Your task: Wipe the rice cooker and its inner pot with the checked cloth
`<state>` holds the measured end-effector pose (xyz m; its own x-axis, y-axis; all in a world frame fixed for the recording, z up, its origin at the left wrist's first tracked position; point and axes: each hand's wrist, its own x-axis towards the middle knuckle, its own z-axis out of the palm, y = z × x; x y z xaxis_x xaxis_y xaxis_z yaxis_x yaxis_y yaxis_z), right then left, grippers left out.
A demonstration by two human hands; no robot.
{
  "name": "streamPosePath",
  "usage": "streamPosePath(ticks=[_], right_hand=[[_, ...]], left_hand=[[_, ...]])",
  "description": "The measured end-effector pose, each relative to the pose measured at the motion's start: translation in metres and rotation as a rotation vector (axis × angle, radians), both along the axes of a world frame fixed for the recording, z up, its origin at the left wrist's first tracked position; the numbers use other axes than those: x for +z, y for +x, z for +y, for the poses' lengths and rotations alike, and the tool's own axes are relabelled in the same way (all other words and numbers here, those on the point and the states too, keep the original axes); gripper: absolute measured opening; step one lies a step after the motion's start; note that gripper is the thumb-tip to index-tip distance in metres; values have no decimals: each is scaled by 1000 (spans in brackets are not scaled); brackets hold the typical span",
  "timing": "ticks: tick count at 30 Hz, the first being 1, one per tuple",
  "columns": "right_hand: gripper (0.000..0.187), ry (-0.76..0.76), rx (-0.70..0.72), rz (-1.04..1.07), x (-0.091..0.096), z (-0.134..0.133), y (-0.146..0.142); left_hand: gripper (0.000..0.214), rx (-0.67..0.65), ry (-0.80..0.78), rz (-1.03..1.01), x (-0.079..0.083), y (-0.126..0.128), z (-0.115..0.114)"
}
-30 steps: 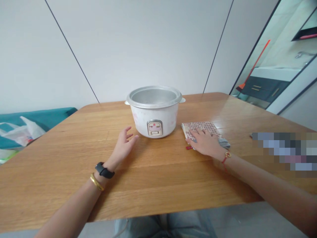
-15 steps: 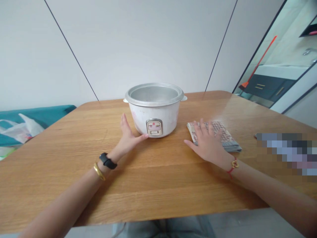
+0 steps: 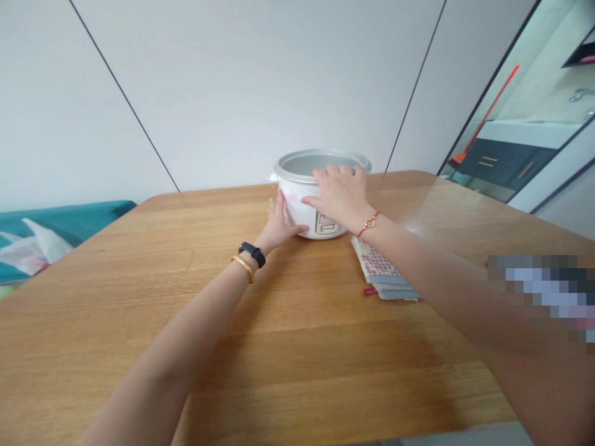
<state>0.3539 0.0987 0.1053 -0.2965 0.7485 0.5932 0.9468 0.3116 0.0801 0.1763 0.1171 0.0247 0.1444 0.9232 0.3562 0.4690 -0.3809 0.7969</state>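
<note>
A white rice cooker (image 3: pixel 304 214) with a grey metal rim stands upright and lidless on the table, its front panel turned partly to the right. My left hand (image 3: pixel 277 230) grips its lower left side, fingers along the wall and thumb across the front. Over the front rim curl the fingers of my right hand (image 3: pixel 341 195), its thumb against the outer wall. A folded checked cloth (image 3: pixel 376 263) with a grey border and a red tag lies right of the cooker, partly hidden under my right forearm.
The wooden table (image 3: pixel 297 353) reaches back to a pale panelled wall (image 3: pixel 260 80). A blurred-out patch (image 3: pixel 548 291) covers something at the right. Beyond the left edge, a white plastic bag (image 3: pixel 37 248) rests on a teal surface. A red-handled broom (image 3: pixel 490 118) stands in the doorway.
The rice cooker has shifted right and back and turned, its panel now facing further right. My left hand followed it. My right hand left the cloth for the rim, and the cloth has shifted.
</note>
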Motion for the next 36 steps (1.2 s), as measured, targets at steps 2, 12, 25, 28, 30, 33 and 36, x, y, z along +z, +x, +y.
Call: streamPosePath(ticks=[2,12,25,28,30,33,36], right_hand=[[59,-35,-43,-26,1,26,32],[62,-209,-274,-108,12,112,198],[71,-194,-503,20,14,119,207],[78,3,-554,21,-3,78,168],[77,28,-446,-39,-27,29,133],[63,-276,-221,-175,-75,-52,98],[49,-407,-117,-296,-116,-90,110]], left_hand=[[116,26,-29,201,-2,-8,-6],[79,248,-433,894,-32,-149,-144],[70,235,-407,972,-35,-165,-159],[70,245,-414,1003,-34,-162,-160],[70,249,-426,1036,-33,-160,-160],[70,252,-454,1077,-31,-157,-160],[73,244,-502,1083,-25,-157,-156]])
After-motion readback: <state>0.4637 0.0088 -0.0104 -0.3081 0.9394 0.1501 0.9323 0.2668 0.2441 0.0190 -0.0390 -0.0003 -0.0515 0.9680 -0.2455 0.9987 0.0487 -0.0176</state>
